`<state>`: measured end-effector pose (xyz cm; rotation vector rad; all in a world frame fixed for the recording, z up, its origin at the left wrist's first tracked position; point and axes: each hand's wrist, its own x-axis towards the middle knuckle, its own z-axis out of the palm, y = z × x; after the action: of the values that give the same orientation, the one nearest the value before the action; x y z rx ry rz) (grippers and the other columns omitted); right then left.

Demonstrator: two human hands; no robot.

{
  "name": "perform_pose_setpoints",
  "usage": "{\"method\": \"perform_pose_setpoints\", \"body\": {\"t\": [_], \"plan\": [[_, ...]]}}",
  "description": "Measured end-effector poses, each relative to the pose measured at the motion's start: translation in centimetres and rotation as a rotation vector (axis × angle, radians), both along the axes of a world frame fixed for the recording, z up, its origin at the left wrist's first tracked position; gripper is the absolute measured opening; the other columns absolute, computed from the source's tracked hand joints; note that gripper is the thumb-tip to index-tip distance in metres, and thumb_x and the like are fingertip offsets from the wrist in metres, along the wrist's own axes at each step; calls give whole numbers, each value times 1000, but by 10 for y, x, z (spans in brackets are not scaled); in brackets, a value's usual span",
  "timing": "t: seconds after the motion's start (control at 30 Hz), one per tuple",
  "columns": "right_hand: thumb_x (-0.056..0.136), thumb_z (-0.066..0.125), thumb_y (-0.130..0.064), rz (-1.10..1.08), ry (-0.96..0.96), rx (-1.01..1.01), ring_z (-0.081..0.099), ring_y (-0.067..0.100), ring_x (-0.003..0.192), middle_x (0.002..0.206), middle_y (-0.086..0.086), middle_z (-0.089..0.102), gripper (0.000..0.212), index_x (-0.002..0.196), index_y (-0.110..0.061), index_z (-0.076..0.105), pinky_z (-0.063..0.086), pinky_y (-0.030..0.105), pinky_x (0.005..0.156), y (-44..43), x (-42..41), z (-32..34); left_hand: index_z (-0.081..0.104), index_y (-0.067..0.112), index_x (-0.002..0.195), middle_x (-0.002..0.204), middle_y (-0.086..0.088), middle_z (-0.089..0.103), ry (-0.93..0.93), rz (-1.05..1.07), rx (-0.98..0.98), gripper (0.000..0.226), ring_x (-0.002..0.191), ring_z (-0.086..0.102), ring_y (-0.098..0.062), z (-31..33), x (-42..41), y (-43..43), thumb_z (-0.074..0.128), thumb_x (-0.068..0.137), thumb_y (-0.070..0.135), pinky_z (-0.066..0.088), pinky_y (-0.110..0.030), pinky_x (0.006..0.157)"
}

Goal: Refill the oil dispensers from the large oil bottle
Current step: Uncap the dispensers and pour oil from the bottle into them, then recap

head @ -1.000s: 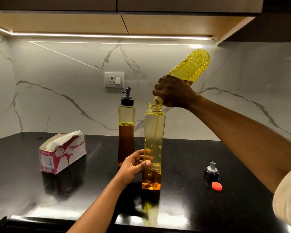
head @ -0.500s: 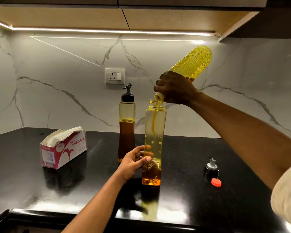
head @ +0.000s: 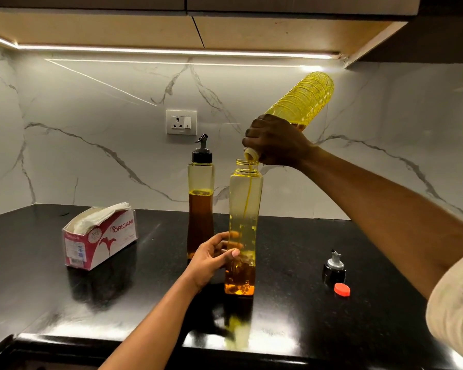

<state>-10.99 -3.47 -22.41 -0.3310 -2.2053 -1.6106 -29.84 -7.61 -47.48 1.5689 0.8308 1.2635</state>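
Note:
My right hand grips the neck of the large yellow oil bottle, tipped mouth-down over an uncapped clear dispenser. A thin stream of oil runs from the mouth into the dispenser, which holds a low amber layer at its bottom. My left hand holds that dispenser's lower body, fingers curled round it. A second dispenser with a black pour cap stands just behind and left, about half full of dark oil.
The removed black-and-silver pour cap and a red bottle cap lie on the black counter to the right. A red-and-white tissue box sits at the left. Marble wall with a socket behind; cabinets overhead.
Oil keeps pouring and the stream has thinned. Both hands, the bottle and the dispensers hold the same positions; the apparent shift in the frame comes from the camera.

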Motion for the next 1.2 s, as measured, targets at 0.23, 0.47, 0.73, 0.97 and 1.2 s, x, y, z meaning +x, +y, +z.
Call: {"method": "perform_pose_setpoints", "body": {"t": [0.23,0.47,0.73,0.97,1.2], "plan": [[75,71,-22,-3,-18,16,60,27,67,69,5,62,14,74,-11,62,48,32,66,-2,0,1,56,17,123,112,-11,69,-23,-6,4,67,107,67,-24,0,1,0,77,64,40,54,-29,85],[83,52,-27,-6,-7,-8,60,27,67,70,5,62,20,75,-11,62,48,32,66,-1,0,0,57,20,123,112,-9,69,-17,-3,0,76,107,67,-22,0,1,-1,83,58,49,54,-28,83],[76,69,-21,-21,-36,5,60,27,67,70,5,62,13,74,-11,62,47,32,66,-1,-1,2,55,20,124,113,-11,68,-4,-4,-3,61,106,67,-21,1,0,-2,80,71,38,54,-26,83],[76,68,-22,-42,-40,2,60,27,68,70,5,62,13,75,-11,62,47,33,66,-2,-2,2,55,19,124,112,-9,69,-7,-6,-2,72,105,67,-20,2,1,-3,79,60,45,54,-26,82],[74,70,-20,-34,-44,14,59,27,67,69,5,61,12,74,-11,61,48,33,66,-3,-2,2,56,20,124,112,-10,69,-6,-2,1,85,105,67,-21,1,1,-3,84,54,58,54,-28,84]]}}
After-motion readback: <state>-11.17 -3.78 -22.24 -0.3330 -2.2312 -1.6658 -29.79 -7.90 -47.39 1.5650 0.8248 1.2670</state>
